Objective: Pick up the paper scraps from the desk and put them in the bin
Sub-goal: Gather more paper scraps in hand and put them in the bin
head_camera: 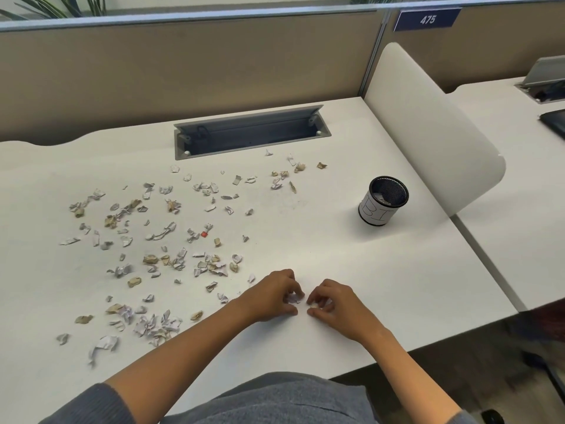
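Near the white desk [351,270] front edge, left hand [275,296] and right hand [333,306] fingers pinch small crumpled white-and-tan paper scraps [295,298]: featherlight, limp, best nipped by raised folds; black mesh bin [383,201] stands toward the right edge.

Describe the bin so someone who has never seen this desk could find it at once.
Start at the white curved divider on the desk's right side. Just in front of it stands the bin, a small black mesh cup. A white paper label with handwritten letters wraps it, and it stands apart from the paper scraps.

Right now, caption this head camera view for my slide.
Both hands, left hand and right hand, pinch paper scraps on the desk; mesh bin stands beyond.
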Demonstrator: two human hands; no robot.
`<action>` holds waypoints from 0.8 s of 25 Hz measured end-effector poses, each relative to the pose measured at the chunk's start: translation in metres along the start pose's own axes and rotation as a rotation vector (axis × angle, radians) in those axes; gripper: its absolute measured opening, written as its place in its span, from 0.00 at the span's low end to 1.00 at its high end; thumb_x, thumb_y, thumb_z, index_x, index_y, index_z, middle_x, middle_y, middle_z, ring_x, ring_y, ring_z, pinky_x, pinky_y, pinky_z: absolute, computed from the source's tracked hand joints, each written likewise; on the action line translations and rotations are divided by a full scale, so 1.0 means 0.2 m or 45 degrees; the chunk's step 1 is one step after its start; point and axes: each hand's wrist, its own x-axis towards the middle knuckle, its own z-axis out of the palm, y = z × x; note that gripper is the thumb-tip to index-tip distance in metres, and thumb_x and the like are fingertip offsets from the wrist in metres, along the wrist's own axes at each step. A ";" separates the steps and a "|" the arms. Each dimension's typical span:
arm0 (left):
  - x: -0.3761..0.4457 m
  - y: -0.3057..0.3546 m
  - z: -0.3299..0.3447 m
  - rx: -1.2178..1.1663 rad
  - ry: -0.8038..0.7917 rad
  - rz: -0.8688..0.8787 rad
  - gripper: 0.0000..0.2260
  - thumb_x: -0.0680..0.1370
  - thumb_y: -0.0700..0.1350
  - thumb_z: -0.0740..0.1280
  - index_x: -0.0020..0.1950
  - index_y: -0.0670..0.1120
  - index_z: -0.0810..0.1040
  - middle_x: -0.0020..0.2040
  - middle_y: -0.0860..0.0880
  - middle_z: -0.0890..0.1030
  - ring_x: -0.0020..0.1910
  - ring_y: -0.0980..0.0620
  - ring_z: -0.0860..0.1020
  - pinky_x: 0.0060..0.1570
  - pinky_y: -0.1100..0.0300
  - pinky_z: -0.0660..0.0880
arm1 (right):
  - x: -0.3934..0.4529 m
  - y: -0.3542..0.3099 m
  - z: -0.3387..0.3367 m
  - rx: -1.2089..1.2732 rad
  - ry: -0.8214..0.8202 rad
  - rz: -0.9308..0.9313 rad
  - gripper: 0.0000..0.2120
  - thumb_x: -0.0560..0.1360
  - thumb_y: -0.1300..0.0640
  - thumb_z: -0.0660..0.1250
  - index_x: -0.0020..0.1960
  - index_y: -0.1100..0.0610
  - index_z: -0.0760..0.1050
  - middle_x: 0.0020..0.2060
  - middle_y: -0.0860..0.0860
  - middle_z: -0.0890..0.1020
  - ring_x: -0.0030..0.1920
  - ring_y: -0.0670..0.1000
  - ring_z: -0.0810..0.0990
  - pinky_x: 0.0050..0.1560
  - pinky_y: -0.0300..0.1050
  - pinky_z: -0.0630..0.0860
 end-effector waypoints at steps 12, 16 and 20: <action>0.00 0.05 -0.02 0.035 0.091 -0.141 0.07 0.71 0.42 0.68 0.44 0.46 0.85 0.42 0.51 0.82 0.40 0.55 0.79 0.38 0.64 0.75 | 0.05 -0.01 -0.01 0.846 0.150 0.443 0.08 0.76 0.61 0.68 0.47 0.52 0.84 0.44 0.50 0.87 0.47 0.47 0.86 0.50 0.35 0.78; 0.02 0.10 -0.09 -0.022 0.173 -0.180 0.06 0.69 0.42 0.69 0.43 0.46 0.85 0.39 0.49 0.84 0.38 0.55 0.80 0.39 0.61 0.78 | 0.08 -0.04 0.00 1.362 0.164 0.598 0.10 0.80 0.65 0.63 0.52 0.63 0.83 0.51 0.60 0.85 0.51 0.52 0.85 0.50 0.37 0.80; 0.07 0.22 -0.13 -0.115 0.298 -0.145 0.04 0.69 0.43 0.71 0.42 0.47 0.84 0.38 0.50 0.83 0.35 0.57 0.77 0.36 0.66 0.73 | 0.11 -0.11 -0.01 1.741 0.095 0.681 0.16 0.83 0.58 0.59 0.51 0.65 0.83 0.50 0.60 0.85 0.50 0.54 0.85 0.50 0.44 0.81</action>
